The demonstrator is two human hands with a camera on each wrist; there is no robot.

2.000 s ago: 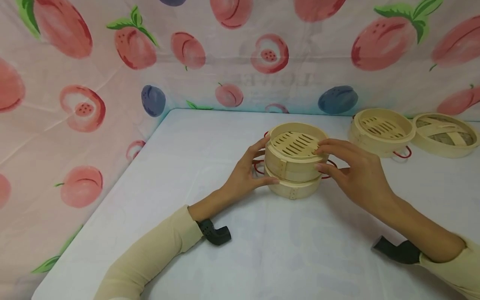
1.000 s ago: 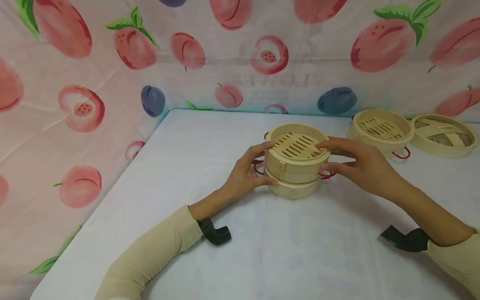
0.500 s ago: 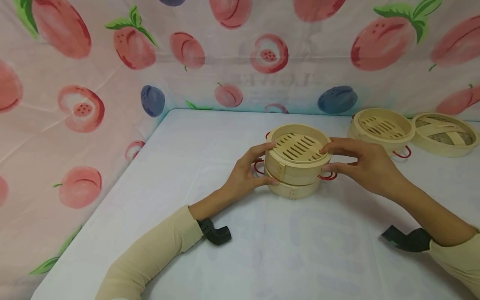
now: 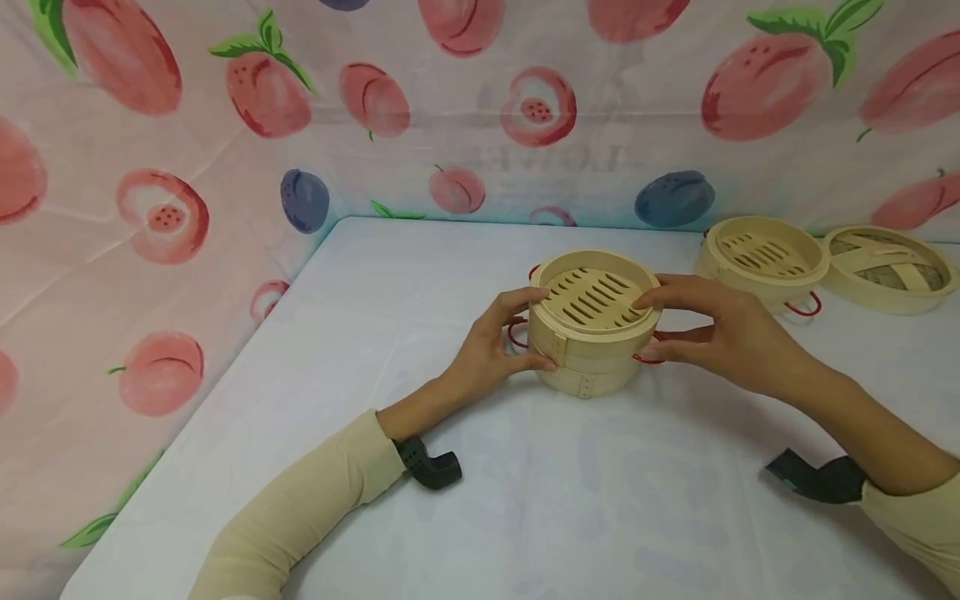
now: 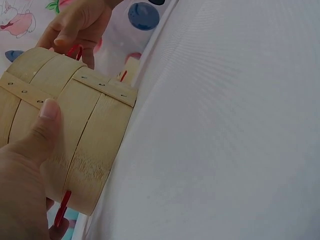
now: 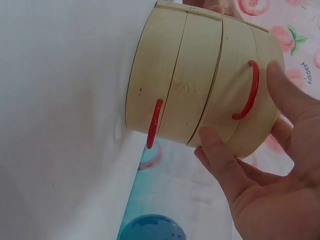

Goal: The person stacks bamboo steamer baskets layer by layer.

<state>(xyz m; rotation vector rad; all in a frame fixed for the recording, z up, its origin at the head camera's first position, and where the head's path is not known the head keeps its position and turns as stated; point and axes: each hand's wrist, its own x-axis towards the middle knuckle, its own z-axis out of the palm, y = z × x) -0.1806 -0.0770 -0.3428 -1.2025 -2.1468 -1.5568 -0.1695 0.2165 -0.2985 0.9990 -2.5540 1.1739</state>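
Two bamboo steamer baskets stand stacked on the white table; the upper basket (image 4: 596, 352) has a slatted floor and sits level on the lower basket (image 4: 611, 382). My left hand (image 4: 487, 337) grips the stack's left side, fingertips at the upper rim, and its thumb presses the wall near the seam, as the left wrist view also shows. With my right hand (image 4: 738, 337) I hold the upper basket's right side, one fingertip over the rim, the thumb near its red handle (image 4: 648, 360). In the right wrist view both red handles (image 6: 155, 124) show, apart from each other.
At the back right stands another steamer basket (image 4: 765, 283) with red handles. Beside it lies a round woven bamboo lid (image 4: 892, 292). A fruit-print cloth (image 4: 465, 100) hangs behind and to the left of the white tabletop (image 4: 420, 283).
The upper basket has turned slightly and settled lower, so the gap above the lower basket has closed. My right hand shifted right and its thumb moved lower; the left hand stays nearly in place.
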